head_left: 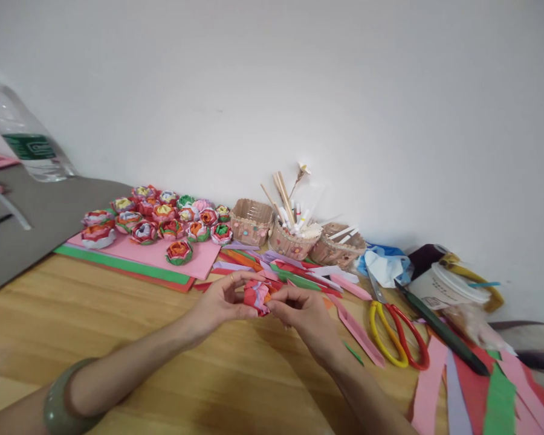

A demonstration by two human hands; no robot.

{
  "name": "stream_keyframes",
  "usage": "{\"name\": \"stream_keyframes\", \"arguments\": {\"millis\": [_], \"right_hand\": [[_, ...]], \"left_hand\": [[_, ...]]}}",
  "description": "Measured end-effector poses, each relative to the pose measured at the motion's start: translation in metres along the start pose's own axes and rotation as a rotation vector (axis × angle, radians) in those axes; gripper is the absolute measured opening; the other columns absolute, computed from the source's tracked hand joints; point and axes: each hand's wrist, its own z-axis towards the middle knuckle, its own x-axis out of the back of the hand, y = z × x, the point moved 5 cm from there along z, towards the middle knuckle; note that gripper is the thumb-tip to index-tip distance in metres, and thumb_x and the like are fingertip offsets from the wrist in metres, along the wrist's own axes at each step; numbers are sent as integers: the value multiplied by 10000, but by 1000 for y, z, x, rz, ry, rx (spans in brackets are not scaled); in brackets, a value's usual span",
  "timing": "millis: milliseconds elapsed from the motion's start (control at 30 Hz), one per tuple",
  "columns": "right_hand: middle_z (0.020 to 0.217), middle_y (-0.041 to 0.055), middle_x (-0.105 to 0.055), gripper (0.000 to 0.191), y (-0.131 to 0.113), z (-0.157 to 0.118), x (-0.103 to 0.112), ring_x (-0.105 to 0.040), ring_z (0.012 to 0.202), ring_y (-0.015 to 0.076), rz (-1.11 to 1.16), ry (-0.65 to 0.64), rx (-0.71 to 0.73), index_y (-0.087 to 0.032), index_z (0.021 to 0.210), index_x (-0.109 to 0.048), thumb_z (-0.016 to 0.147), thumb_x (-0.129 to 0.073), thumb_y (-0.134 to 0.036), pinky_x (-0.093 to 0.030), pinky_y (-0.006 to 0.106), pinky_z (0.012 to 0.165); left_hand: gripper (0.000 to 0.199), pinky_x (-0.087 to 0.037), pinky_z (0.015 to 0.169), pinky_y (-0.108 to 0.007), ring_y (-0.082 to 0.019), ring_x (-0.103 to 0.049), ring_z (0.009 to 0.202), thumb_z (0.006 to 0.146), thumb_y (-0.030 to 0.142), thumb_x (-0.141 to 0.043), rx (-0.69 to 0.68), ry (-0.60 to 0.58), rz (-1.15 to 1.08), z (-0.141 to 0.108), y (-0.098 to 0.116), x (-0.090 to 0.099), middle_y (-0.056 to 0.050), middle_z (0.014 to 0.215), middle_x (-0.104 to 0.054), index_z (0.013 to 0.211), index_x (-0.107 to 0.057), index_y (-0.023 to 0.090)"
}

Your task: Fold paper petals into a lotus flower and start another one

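Between both hands, just above the wooden table, is a small folded paper flower (255,297) in red, pink, lilac and orange. My left hand (224,296) wraps thumb and fingers around its left side. On the right edge, my right hand (301,308) pinches the paper near an orange petal; its fingertips are partly hidden. Folded paper strips (294,272) in pink, green, red and lilac lie scattered just behind the hands. Several finished paper flowers (179,252) rest to the left on a stack of coloured paper sheets (204,260).
Against the wall stand a basket (252,222), a basket with sticks and pens (294,244) and a third basket (340,248). Scissors (401,338), a dark green cutter-like tool (444,329), a white tub (448,287) and flat strips (498,386) lie right. A plastic bottle (27,139) stands far left.
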Motion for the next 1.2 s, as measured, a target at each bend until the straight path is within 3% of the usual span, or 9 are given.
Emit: {"name": "stream_keyframes", "arguments": {"millis": [200,333,533,800,1000,1200], "right_hand": [[535,-19,-551,172,0,0,1,-394,462,63,-39,-9,-19,-144,607,-675,630,-697,-314,-291,196,438],[570,-15,-568,194,-1,0,1,-390,466,70,-35,6,39,-166,712,-715,685,-656,-349,-305,201,440],[633,8,-644,95,-3,1,1,-521,597,120,-40,20,66,-174,627,-700,664,-666,-255,-397,234,577],[557,-14,-570,111,0,2,1,-414,496,78,-89,24,20,-147,601,-674,639,-677,-251,-315,203,469],[647,-3,-554,175,-11,-2,-1,-396,480,69,-227,-23,165,-160,706,-669,779,-553,-270,-298,185,414],[559,-17,-545,106,-6,-1,0,-413,494,77,-257,36,138,-155,601,-637,698,-608,-185,-309,193,446]], "left_hand": [[483,-459,741,-286,-172,-609,827,542,162,-791,10,-38,-9,1,-3,0,-56,973,-664,991,-616,197],[495,-453,789,-307,-185,-610,876,544,163,-789,13,-9,-16,2,-3,1,-55,979,-666,1005,-611,199],[435,-456,740,-269,-146,-601,810,557,129,-777,16,-23,-10,1,0,-2,-15,921,-655,956,-623,215],[445,-446,758,-290,-166,-595,841,555,128,-775,41,-40,27,0,-3,-1,-27,920,-666,961,-611,210],[496,-434,836,-329,-209,-578,969,549,143,-780,23,37,42,1,-1,3,-74,1085,-633,1010,-606,197],[455,-451,797,-317,-191,-601,895,573,155,-771,25,-28,79,-1,-4,1,-46,945,-666,990,-596,202]]}}
